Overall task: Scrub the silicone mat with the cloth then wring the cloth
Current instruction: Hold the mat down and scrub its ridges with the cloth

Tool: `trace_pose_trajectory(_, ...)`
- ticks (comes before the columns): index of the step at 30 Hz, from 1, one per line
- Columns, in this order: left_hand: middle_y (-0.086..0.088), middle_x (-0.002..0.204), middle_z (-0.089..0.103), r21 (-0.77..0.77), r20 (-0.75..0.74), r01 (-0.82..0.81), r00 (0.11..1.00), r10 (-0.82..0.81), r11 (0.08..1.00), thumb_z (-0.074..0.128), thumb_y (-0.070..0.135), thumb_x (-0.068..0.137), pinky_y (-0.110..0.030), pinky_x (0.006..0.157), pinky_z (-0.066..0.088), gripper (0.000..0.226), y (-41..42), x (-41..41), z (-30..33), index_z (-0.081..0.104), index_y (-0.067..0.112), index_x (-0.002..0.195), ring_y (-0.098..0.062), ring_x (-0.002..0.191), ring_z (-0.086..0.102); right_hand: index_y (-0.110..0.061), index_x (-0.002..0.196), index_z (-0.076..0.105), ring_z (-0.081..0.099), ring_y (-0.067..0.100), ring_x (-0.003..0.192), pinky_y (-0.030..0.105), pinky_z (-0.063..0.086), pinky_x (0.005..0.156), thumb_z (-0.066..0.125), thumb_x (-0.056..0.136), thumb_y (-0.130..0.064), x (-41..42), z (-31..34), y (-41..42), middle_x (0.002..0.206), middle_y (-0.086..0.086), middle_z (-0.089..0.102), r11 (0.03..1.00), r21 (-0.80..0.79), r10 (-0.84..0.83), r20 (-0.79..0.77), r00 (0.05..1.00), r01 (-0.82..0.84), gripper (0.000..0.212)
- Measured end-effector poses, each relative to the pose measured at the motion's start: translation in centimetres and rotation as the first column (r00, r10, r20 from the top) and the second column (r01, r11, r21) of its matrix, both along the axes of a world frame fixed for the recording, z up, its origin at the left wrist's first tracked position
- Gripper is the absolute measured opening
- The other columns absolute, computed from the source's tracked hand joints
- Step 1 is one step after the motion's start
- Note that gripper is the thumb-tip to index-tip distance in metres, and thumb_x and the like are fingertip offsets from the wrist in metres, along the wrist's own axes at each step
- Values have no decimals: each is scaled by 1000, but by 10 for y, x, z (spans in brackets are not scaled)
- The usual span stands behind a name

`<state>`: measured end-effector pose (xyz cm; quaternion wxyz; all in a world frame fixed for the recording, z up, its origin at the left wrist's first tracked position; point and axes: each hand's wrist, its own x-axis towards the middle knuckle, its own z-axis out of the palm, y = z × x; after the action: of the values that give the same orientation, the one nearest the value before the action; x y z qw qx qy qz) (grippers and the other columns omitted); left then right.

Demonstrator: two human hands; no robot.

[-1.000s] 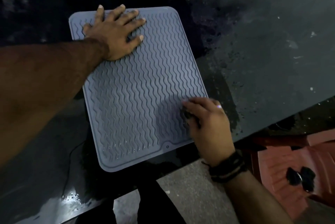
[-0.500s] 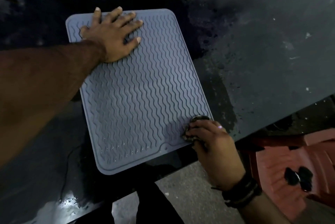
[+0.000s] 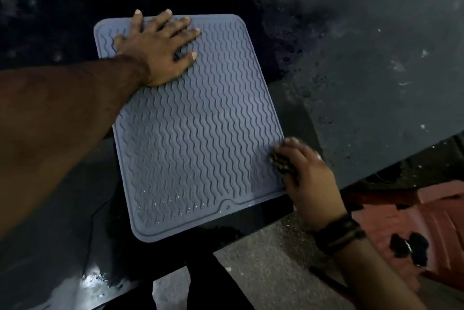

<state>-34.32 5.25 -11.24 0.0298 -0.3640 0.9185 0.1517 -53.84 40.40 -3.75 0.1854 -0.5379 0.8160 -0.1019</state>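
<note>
A grey silicone mat (image 3: 198, 128) with wavy ridges lies flat on a wet black table (image 3: 364, 71). My left hand (image 3: 160, 51) presses flat on the mat's far left corner, fingers spread. My right hand (image 3: 308, 176) rests at the mat's near right edge, closed on a small dark cloth (image 3: 281, 161) that shows under the fingers and touches the mat. Most of the cloth is hidden by the hand.
The table's front edge runs diagonally below the mat, with a concrete floor (image 3: 263, 272) beneath. A red plastic chair (image 3: 414, 221) with a small black object (image 3: 409, 247) on its seat stands at the right. A wet patch (image 3: 95, 282) glints at the table's near left.
My right hand slid with the cloth down toward the mat's near right corner, then back up along the right edge. My left hand stayed pressed on the far corner.
</note>
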Motion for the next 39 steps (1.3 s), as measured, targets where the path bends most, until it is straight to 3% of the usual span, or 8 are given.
trace_pose_trajectory(4, 20, 182, -5, 6, -8, -3, 1000, 3, 1000, -13, 101, 77, -82, 123, 4, 103, -1, 1, -1, -1, 56, 169, -17, 169, -9, -17, 119, 67, 55, 21, 124, 31, 41, 106, 67, 79, 1, 2, 6, 18, 133, 2, 60, 998, 44, -50, 21, 998, 49, 44)
trace_pose_trajectory(9, 21, 181, -4, 19, -16, -15, 1000, 16, 1000, -14, 103, 73, -83, 122, 4, 108, 1, 1, 0, 0, 56, 169, -16, 168, -10, -16, 128, 62, 52, 24, 127, 37, 42, 108, 59, 85, -2, -11, 8, -49, 139, 7, 55, 990, -130, -59, -29, 998, 55, 46)
trace_pose_trajectory(13, 21, 181, -3, 15, -9, -17, 1000, 17, 1000, -13, 102, 75, -83, 122, 4, 105, 2, -1, 1, 0, 56, 168, -16, 168, -9, -18, 133, 58, 46, 26, 131, 41, 39, 111, 57, 85, -7, -2, -12, -86, 143, 6, 50, 999, -16, 46, -88, 995, -48, 49)
trace_pose_trajectory(18, 22, 181, -4, 20, -2, -16, 1000, 16, 1000, -12, 103, 73, -85, 121, 5, 106, 2, 1, 1, 0, 57, 168, -19, 169, -9, -20, 125, 64, 47, 25, 129, 45, 44, 105, 64, 82, -11, 5, -16, -33, 137, 4, 55, 999, -21, 41, -93, 995, -44, 44)
trace_pose_trajectory(23, 23, 181, -8, 44, 11, -23, 1000, 22, 999, -11, 104, 74, -86, 120, 6, 104, 0, 0, 1, -3, 59, 167, -20, 168, -12, -21, 121, 67, 48, 23, 129, 36, 38, 109, 62, 87, -12, 15, -11, 10, 134, 2, 58, 1000, -4, 16, -86, 996, -17, 36)
trace_pose_trajectory(27, 22, 181, -7, 47, 12, -22, 1000, 22, 999, -10, 103, 74, -86, 120, 7, 103, 1, 0, 1, -2, 59, 167, -20, 169, -12, -21, 120, 69, 48, 23, 130, 42, 42, 109, 66, 86, -7, 23, -8, 30, 133, 2, 60, 999, 7, -46, -58, 997, 46, 36)
trace_pose_trajectory(34, 18, 181, -12, 84, 38, -34, 999, 31, 996, -12, 107, 68, -86, 120, 8, 106, -4, 0, 3, -8, 63, 165, -28, 168, -14, -27, 125, 65, 40, 17, 137, 33, 31, 116, 67, 84, -8, 36, 0, 49, 139, -6, 54, 994, 71, -75, -75, 994, 80, 45)
trace_pose_trajectory(39, 13, 182, -14, 73, 129, 28, 991, -37, 997, 6, 84, 100, -76, 127, -2, 81, -3, -6, 15, -8, 49, 171, -23, 168, -16, -34, 133, 57, 32, 10, 140, 21, 20, 114, 58, 90, -15, 45, 7, 54, 147, -12, 44, 989, 123, -64, -110, 992, 77, 46)
